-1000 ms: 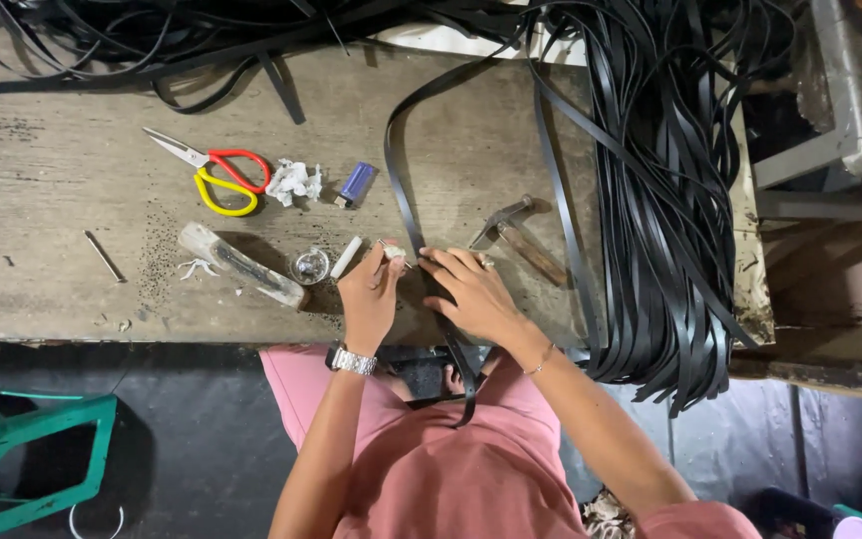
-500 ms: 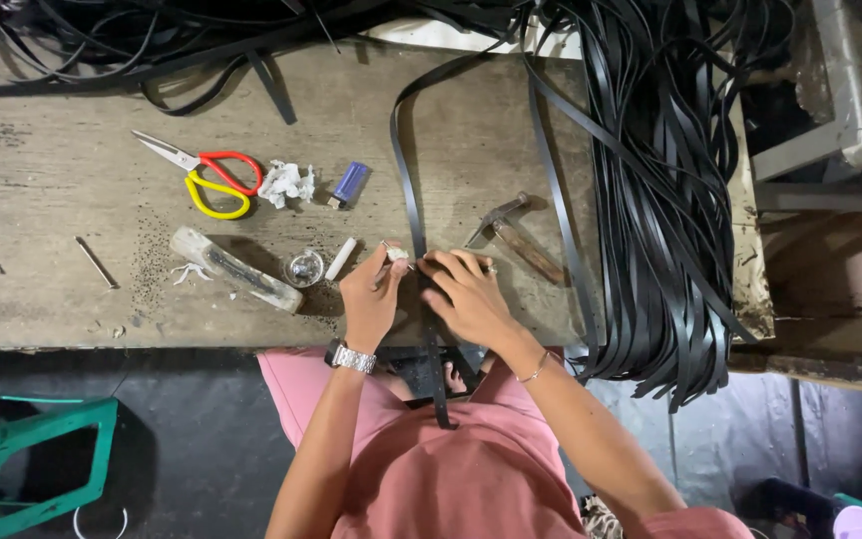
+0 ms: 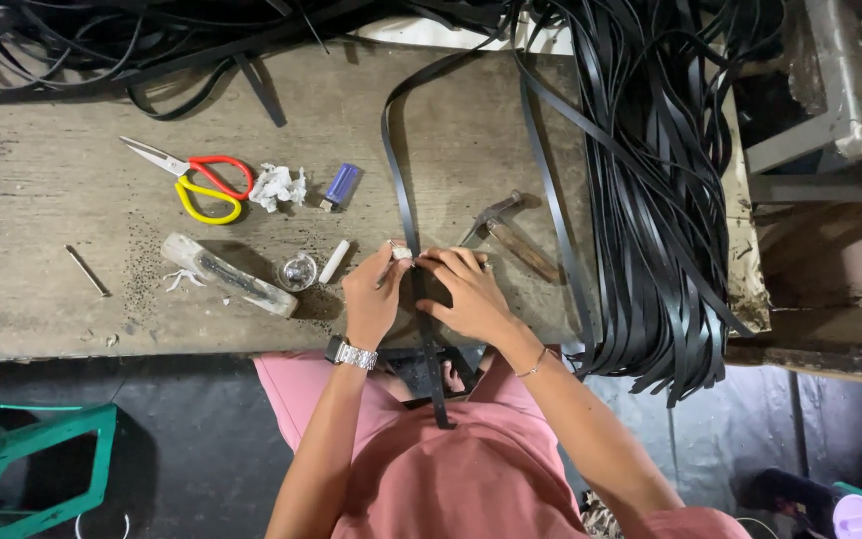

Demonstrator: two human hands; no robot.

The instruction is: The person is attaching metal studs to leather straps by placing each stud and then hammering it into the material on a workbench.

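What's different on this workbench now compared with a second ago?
Very little. Both hands, left hand and right hand, stay pressed on the black strap at the bench's near edge; its hanging end swung slightly over the lap. The scissors, lighter and hammer lie as before.

Black strap (image 3: 398,190), red-and-yellow scissors (image 3: 197,180)
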